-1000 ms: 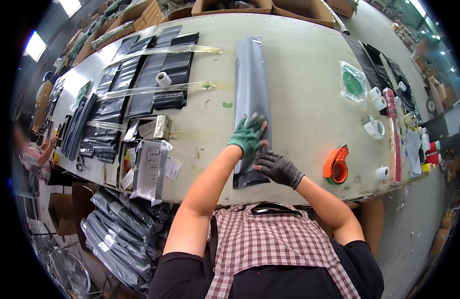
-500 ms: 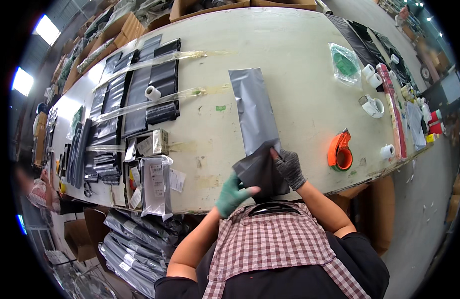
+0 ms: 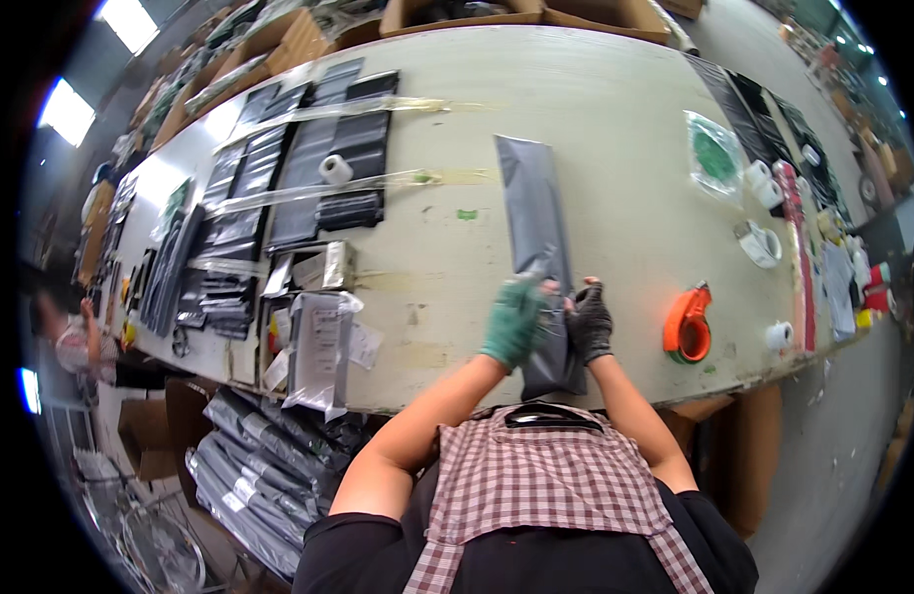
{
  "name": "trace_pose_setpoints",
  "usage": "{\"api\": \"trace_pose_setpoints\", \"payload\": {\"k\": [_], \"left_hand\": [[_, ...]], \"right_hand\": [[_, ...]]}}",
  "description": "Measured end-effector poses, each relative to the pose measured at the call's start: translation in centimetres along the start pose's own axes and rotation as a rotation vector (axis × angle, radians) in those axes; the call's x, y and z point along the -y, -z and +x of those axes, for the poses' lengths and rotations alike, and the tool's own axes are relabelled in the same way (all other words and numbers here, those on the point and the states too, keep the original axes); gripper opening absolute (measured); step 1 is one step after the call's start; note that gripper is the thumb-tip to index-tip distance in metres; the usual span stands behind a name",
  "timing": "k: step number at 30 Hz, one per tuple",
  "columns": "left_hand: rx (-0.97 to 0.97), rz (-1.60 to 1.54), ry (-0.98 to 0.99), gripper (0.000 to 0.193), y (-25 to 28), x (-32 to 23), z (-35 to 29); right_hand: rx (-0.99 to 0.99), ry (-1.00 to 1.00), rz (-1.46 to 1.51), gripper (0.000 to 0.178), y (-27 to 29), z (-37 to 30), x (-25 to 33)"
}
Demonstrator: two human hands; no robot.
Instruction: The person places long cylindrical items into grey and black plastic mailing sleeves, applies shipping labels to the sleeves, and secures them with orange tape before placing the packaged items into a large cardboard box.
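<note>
A long, narrow grey plastic bag (image 3: 532,203) lies lengthwise on the table in front of me, its near end close to my apron. My left hand (image 3: 514,322), in a green glove with bare fingertips, is over the bag's left side below the middle. Motion blurs its fingers, and their grip is unclear. At the bag's right edge, my right hand (image 3: 590,325) in a dark grey glove has its fingers curled in and its thumb up, pinching the edge.
An orange tape dispenser (image 3: 687,325) stands to the right, with white rolls (image 3: 764,185) beyond. Stacked dark bags (image 3: 304,183) lie at left under clear tape strips, with a white roll (image 3: 335,169) on top. Nearer is an open box (image 3: 318,346). Bundled grey bags (image 3: 244,485) sit below the table edge.
The bag's near end, folded up and dark before, now lies straight toward me. My left hand has moved up and right onto the bag; my right hand stays by its right edge.
</note>
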State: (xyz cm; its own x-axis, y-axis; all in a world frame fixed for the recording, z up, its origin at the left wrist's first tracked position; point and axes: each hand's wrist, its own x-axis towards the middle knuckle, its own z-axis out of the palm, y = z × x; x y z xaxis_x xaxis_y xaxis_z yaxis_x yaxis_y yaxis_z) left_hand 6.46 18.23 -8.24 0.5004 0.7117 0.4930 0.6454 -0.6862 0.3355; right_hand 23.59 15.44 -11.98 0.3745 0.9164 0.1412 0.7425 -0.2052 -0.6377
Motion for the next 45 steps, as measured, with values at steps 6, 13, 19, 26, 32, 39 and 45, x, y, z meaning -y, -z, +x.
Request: {"api": "trace_pose_setpoints", "payload": {"k": [6, 13, 19, 26, 32, 39, 45], "left_hand": [[0.156, -0.444, 0.360, 0.059, -1.9, -0.6, -3.8], [0.238, -0.435, 0.801, 0.018, 15.8, 7.1, -10.1], [0.378, 0.339, 0.569, 0.037, 22.7, 17.9, -19.8], [0.471, 0.329, 0.558, 0.024, 21.2, 20.5, -21.4], [0.324, 0.350, 0.740, 0.027, 22.6, 20.5, -20.2], [0.292, 0.265, 0.597, 0.033, 23.6, 21.3, -17.0], [-0.253, 0.177, 0.654, 0.023, 24.0, 10.0, -9.0]], "right_hand": [[0.018, 0.503, 0.090, 0.055, -0.5, 0.1, 3.8], [0.225, 0.477, 0.067, 0.071, -1.4, 0.7, 4.7], [0.282, 0.430, -0.180, 0.060, -2.4, -0.4, 9.8], [0.193, 0.565, -0.091, 0.050, -3.4, 0.2, 7.4], [0.286, 0.558, -0.236, 0.044, -2.0, -2.1, 7.3], [0.273, 0.549, -0.211, 0.046, -2.6, -2.0, 5.1], [0.445, 0.498, 0.453, 0.030, 2.3, -2.5, 13.2]]}}
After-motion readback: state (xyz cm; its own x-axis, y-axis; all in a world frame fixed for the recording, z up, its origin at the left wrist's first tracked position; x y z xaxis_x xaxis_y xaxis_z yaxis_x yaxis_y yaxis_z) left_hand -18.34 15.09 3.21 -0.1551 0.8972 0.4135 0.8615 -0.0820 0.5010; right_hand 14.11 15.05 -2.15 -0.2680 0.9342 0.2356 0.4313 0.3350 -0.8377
